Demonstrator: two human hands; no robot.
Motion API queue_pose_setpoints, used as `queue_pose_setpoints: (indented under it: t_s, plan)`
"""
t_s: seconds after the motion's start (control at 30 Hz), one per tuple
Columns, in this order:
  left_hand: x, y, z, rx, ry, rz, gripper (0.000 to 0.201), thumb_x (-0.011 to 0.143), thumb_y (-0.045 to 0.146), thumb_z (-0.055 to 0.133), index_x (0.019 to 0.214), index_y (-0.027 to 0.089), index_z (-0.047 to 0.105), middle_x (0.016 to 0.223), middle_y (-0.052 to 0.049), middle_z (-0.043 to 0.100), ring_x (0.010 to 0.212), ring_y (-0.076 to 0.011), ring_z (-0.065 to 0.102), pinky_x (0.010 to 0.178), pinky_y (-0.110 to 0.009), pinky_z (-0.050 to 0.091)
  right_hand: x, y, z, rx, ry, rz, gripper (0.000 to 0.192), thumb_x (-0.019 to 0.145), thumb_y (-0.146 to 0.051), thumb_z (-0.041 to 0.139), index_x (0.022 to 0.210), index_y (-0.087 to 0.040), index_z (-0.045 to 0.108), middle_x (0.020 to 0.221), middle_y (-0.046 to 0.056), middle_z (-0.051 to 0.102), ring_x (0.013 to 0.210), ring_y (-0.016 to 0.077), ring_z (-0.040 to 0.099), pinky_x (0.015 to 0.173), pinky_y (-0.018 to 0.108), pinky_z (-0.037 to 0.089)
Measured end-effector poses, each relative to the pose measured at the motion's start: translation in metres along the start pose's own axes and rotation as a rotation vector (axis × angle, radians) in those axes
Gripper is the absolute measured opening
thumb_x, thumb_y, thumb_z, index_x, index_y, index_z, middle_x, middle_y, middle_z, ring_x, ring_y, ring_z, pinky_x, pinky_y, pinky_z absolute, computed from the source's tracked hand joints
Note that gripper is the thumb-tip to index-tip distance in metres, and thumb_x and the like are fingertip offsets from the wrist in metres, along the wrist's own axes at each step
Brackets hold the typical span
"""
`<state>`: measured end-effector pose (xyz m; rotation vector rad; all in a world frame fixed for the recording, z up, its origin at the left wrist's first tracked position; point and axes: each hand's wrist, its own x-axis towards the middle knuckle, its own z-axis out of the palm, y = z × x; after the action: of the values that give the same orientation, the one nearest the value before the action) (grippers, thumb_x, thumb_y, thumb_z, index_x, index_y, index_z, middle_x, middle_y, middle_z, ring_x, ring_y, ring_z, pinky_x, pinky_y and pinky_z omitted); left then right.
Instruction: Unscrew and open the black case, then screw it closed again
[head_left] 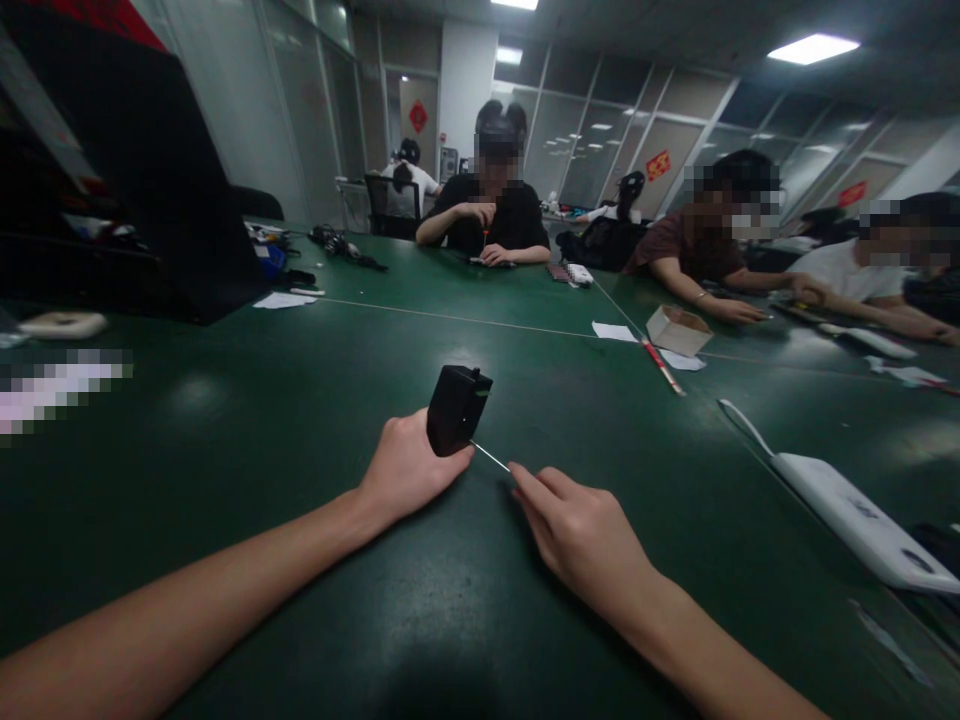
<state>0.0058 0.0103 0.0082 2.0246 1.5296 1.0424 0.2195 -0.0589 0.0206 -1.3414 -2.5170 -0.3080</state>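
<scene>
- Centre of frame, on green table [225, 450]: left hand [405, 468] clamped around black box [456, 408], held upright.
- Right hand [581, 530] just right of box, fingertips pinched on thin pin [491, 457] touching its lower edge.

An office workroom: glass partition walls [600, 130], ceiling panel lights [814, 47], people seated around green tables [300, 420].
</scene>
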Motion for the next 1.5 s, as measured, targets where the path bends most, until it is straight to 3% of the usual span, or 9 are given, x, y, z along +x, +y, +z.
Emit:
queue_pose_setpoints:
  t_s: [0.27, 0.47, 0.7, 0.87, 0.97, 1.07, 1.13, 1.37, 1.5]
  plan:
    - [0.003, -0.002, 0.0, -0.03, -0.024, 0.026, 0.02, 0.073, 0.035, 0.071, 0.076, 0.017, 0.066, 0.072, -0.004, 0.068, 0.064, -0.0193, 0.064, 0.056, -0.028, 0.043, 0.002, 0.001, -0.015, -0.337, 0.005, -0.141, 0.039, 0.092, -0.005, 0.043, 0.127, -0.008, 0.062, 0.084, 0.011, 0.068, 0.064, 0.0186, 0.06, 0.053, 0.028, 0.043]
    - [0.005, -0.002, -0.001, -0.066, -0.038, 0.006, 0.021, 0.072, 0.036, 0.073, 0.078, 0.017, 0.067, 0.073, -0.004, 0.069, 0.066, -0.0203, 0.065, 0.057, -0.028, 0.044, 0.003, -0.002, -0.017, -0.329, 0.007, -0.061, 0.036, 0.094, -0.009, 0.046, 0.126, -0.012, 0.063, 0.09, 0.011, 0.068, 0.07, 0.0201, 0.059, 0.057, 0.029, 0.044]
    - [0.004, -0.003, 0.0, -0.054, -0.033, 0.012, 0.022, 0.073, 0.037, 0.071, 0.08, 0.016, 0.067, 0.076, -0.005, 0.07, 0.068, -0.0205, 0.066, 0.059, -0.028, 0.045, 0.006, -0.008, -0.022, 0.286, -0.067, 0.15, 0.036, 0.095, -0.016, 0.048, 0.128, -0.015, 0.061, 0.104, 0.011, 0.065, 0.09, 0.0216, 0.063, 0.08, 0.035, 0.052]
    - [0.003, -0.003, 0.001, 0.035, -0.023, 0.052, 0.022, 0.074, 0.038, 0.07, 0.077, 0.017, 0.065, 0.073, -0.005, 0.069, 0.064, -0.0197, 0.065, 0.057, -0.028, 0.043, 0.013, -0.006, -0.029, 0.666, -0.127, 0.321, 0.033, 0.092, -0.017, 0.055, 0.122, -0.022, 0.068, 0.101, 0.007, 0.069, 0.089, 0.0206, 0.064, 0.081, 0.035, 0.051]
    - [0.002, -0.002, 0.002, 0.072, -0.026, 0.072, 0.021, 0.075, 0.038, 0.068, 0.077, 0.017, 0.063, 0.072, -0.004, 0.068, 0.062, -0.0191, 0.064, 0.056, -0.027, 0.042, 0.017, -0.005, -0.027, 0.944, -0.187, 0.484, 0.03, 0.093, -0.027, 0.055, 0.119, -0.02, 0.07, 0.094, 0.007, 0.071, 0.073, 0.0169, 0.062, 0.065, 0.029, 0.05]
    - [0.001, -0.001, 0.002, 0.116, -0.021, 0.102, 0.02, 0.075, 0.037, 0.068, 0.076, 0.018, 0.062, 0.071, -0.004, 0.068, 0.062, -0.0191, 0.064, 0.056, -0.027, 0.041, 0.018, -0.003, -0.024, 1.27, -0.305, 0.708, 0.037, 0.094, -0.032, 0.049, 0.125, -0.018, 0.065, 0.085, 0.004, 0.069, 0.047, 0.009, 0.043, 0.038, 0.021, 0.032]
    - [0.0, 0.0, 0.002, 0.131, -0.013, 0.109, 0.02, 0.075, 0.037, 0.068, 0.075, 0.018, 0.061, 0.07, -0.003, 0.067, 0.061, -0.019, 0.064, 0.056, -0.027, 0.041, 0.018, -0.002, -0.023, 1.392, -0.333, 0.794, 0.039, 0.092, -0.031, 0.051, 0.127, -0.018, 0.062, 0.086, 0.003, 0.066, 0.043, 0.0065, 0.037, 0.034, 0.019, 0.023]
    - [-0.001, 0.002, 0.003, 0.145, 0.013, 0.087, 0.019, 0.077, 0.036, 0.066, 0.077, 0.018, 0.061, 0.071, -0.004, 0.067, 0.062, -0.0188, 0.063, 0.057, -0.027, 0.041, 0.019, -0.009, -0.023, 1.3, -0.267, 0.723, 0.035, 0.093, -0.028, 0.052, 0.122, -0.017, 0.067, 0.082, 0.001, 0.062, 0.043, 0.005, 0.038, 0.037, 0.02, 0.028]
    - [-0.001, 0.002, 0.005, 0.148, 0.007, 0.086, 0.018, 0.077, 0.035, 0.067, 0.078, 0.018, 0.062, 0.071, -0.004, 0.067, 0.061, -0.0188, 0.063, 0.057, -0.027, 0.041, 0.019, -0.012, -0.023, 1.014, -0.191, 0.566, 0.032, 0.094, -0.022, 0.051, 0.118, -0.015, 0.071, 0.08, 0.004, 0.07, 0.062, 0.0144, 0.06, 0.059, 0.027, 0.049]
